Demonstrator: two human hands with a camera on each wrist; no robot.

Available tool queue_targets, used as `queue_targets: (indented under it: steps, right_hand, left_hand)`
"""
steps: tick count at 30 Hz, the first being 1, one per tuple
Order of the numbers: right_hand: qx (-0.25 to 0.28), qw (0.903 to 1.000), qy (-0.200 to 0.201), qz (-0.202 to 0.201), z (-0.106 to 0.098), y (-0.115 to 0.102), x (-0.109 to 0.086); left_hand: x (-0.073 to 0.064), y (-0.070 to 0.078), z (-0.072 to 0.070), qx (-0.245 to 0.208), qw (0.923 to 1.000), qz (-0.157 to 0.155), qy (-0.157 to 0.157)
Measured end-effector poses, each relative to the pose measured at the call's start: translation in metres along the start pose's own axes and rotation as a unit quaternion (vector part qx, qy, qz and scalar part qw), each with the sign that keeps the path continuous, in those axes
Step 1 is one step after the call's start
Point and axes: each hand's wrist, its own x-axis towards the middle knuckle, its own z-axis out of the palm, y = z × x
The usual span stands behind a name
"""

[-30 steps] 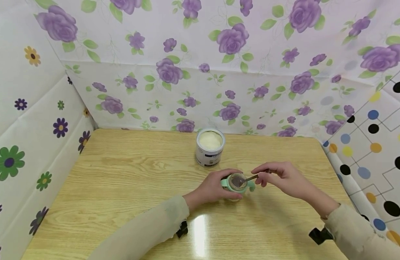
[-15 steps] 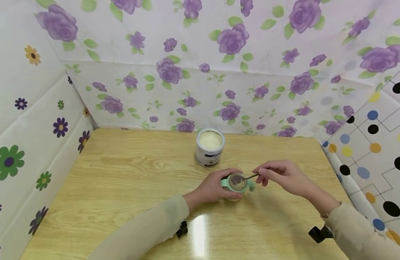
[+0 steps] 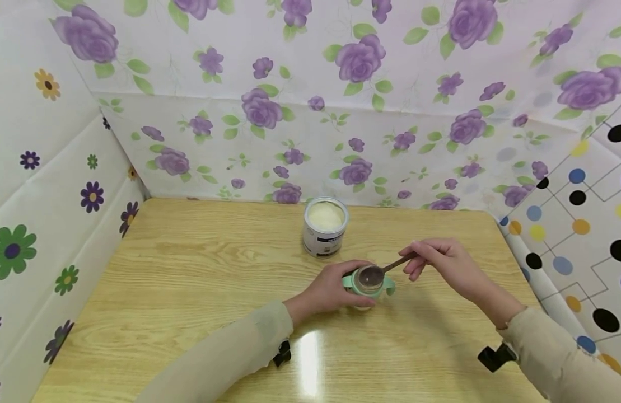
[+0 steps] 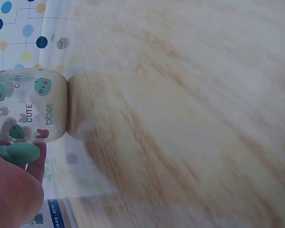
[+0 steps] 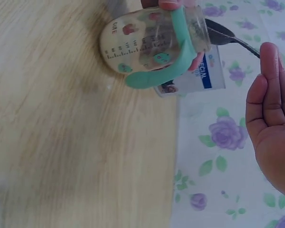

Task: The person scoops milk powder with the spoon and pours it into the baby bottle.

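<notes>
A clear baby bottle (image 5: 137, 42) with mint-green handles stands uncapped on the table, cartoon prints and a measuring scale on its side. Pale contents show through its wall. My left hand (image 3: 335, 288) holds it round the body and collar. Between thumb and fingers, my right hand (image 3: 443, 266) pinches the handle of a metal spoon (image 3: 372, 276). The spoon's bowl sits at the bottle's open mouth, and in the right wrist view it shows outside the rim. Whether the spoon touches the rim, I cannot tell.
Behind the bottle stands an open tin (image 3: 324, 240) of pale powder, its label white and blue. The wooden table (image 3: 214, 252) meets a floral cloth (image 3: 290, 134) at the back, with patterned cloths at both sides.
The spoon has come up out of the bottle, its bowl now at the mouth. My right hand has risen slightly and moved right. My left hand and the bottle stay put.
</notes>
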Motion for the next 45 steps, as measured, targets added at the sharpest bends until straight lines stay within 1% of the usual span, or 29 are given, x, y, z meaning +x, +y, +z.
queue_targets:
  steps: [3,6,18,22,25,30,33,36,40,43,45]
  right_hand:
    - [0.012,0.9997,0.006,0.021,-0.001,0.007,0.0]
    - [0.013,0.9995,0.007,0.028,0.0,0.011,0.0]
    - [0.017,0.9998,0.01,0.009,0.001,0.013,0.003]
    - [0.018,0.9997,0.011,0.013,0.002,0.013,0.003]
    - [0.017,0.9997,0.009,0.015,0.003,0.013,0.003]
    - [0.015,0.9998,0.009,0.009,0.004,0.014,0.005]
    - [0.013,0.9999,0.01,0.004,0.003,0.015,0.004]
    - [0.011,0.9999,0.008,0.003,0.003,0.015,0.004]
    - [0.011,0.9999,0.006,0.009,0.004,0.012,0.003]
    - [0.013,0.9998,0.005,0.013,0.004,0.01,0.003]
    - [0.015,0.9998,0.006,0.013,0.004,0.01,0.003]
  left_hand:
    - [0.0,0.0,-0.001,0.0,1.0,0.0,-0.001]
    - [0.0,0.0,-0.001,0.006,1.0,0.0,-0.002]
    - [-0.001,0.003,-0.005,0.022,0.9997,-0.008,-0.012]
    - [-0.002,0.004,-0.008,0.023,0.9995,-0.011,-0.016]
    - [-0.003,0.003,-0.01,0.026,0.9995,-0.008,-0.019]
    - [-0.008,0.003,-0.014,0.024,0.9994,-0.006,-0.024]
    - [-0.012,0.007,-0.018,0.016,0.9994,-0.013,-0.029]
    - [-0.018,0.013,-0.026,0.009,0.9992,-0.021,-0.033]
    - [-0.028,0.024,-0.045,0.023,0.9992,-0.018,-0.027]
    - [-0.035,0.03,-0.065,0.043,0.9991,0.002,-0.003]
    - [-0.037,0.033,-0.078,0.053,0.9981,0.015,0.028]
